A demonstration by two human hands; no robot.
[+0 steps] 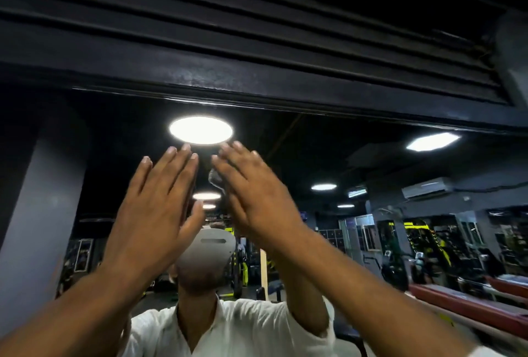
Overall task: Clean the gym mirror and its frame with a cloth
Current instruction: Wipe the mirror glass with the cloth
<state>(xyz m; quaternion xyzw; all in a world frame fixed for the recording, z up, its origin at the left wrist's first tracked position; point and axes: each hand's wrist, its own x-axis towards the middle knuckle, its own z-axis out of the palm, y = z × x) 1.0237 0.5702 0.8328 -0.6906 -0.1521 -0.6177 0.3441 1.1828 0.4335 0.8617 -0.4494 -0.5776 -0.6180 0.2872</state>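
Observation:
The gym mirror (343,162) fills the lower part of the view, and its dark frame (257,91) runs across the top. Both my hands are raised in front of the glass, backs toward me, fingers straight. My left hand (154,208) is left of centre and my right hand (254,199) is just right of it, with a narrow gap between them. Neither hand holds anything that I can see. No cloth is in view. My own reflection in a white shirt (228,328) shows below the hands.
The mirror reflects round ceiling lights (201,130), gym machines with yellow parts (423,239), red benches (468,302) and a wall air conditioner (427,188). Dark slatted panels (257,14) run above the frame. A grey pillar (40,214) stands at the left.

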